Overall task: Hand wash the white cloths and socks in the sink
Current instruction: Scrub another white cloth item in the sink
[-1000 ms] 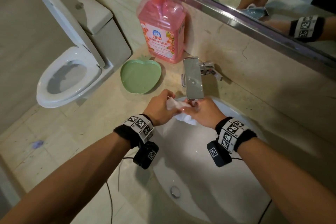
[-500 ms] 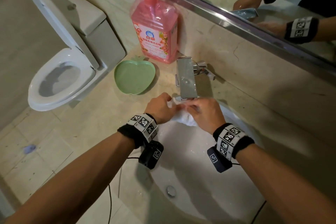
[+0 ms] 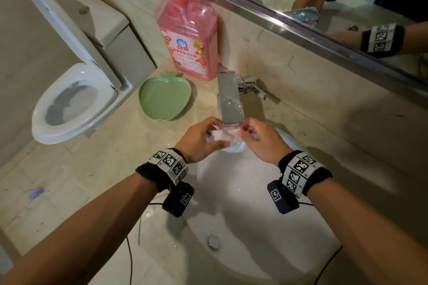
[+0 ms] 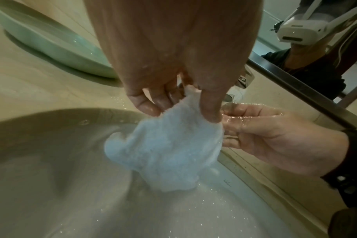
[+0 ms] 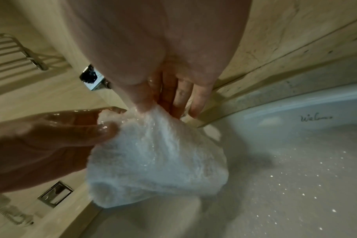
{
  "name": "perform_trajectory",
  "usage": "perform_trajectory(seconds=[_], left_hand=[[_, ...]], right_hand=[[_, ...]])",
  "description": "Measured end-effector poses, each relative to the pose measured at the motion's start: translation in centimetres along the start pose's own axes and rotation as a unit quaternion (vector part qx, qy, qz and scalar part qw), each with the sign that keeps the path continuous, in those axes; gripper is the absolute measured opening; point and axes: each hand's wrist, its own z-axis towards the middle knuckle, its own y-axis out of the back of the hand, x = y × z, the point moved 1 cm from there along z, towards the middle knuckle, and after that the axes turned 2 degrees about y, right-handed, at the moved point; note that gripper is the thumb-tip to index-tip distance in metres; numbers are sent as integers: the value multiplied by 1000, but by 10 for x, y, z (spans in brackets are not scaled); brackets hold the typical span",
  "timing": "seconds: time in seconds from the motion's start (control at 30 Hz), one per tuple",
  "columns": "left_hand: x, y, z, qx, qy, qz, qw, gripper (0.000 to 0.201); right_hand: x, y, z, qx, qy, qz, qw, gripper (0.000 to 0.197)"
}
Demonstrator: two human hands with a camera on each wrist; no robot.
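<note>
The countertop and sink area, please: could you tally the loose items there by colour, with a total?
Pink: 1, the soap bottle on the counter.
Green: 1, the apple-shaped dish beside it.
White: 1, the wet cloth, pinched by both the left hand and the right hand over the sink.
Total: 3.

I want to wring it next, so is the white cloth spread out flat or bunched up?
Bunched up: the white cloth hangs crumpled.

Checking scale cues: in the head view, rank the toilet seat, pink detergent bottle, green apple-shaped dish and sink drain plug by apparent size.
1. Toilet seat
2. Pink detergent bottle
3. Green apple-shaped dish
4. Sink drain plug

The seat and the bottle look close in size, so their order is unsure.
</note>
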Motion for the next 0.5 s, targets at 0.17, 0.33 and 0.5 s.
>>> perform_trajectory(seconds=[0.17,0.33,0.5], left_hand=[[-1,17,-4,13,19,-1,1000,34],[0,25,-14,-8,0,46,999,47],[8,22,-12,42,89,80,992,40]], right_hand=[[7,-8,6,1,26,-20,999,23],[8,-15,12,2,40,-33,999,2],[4,-14,8,21,36,58,997,17]])
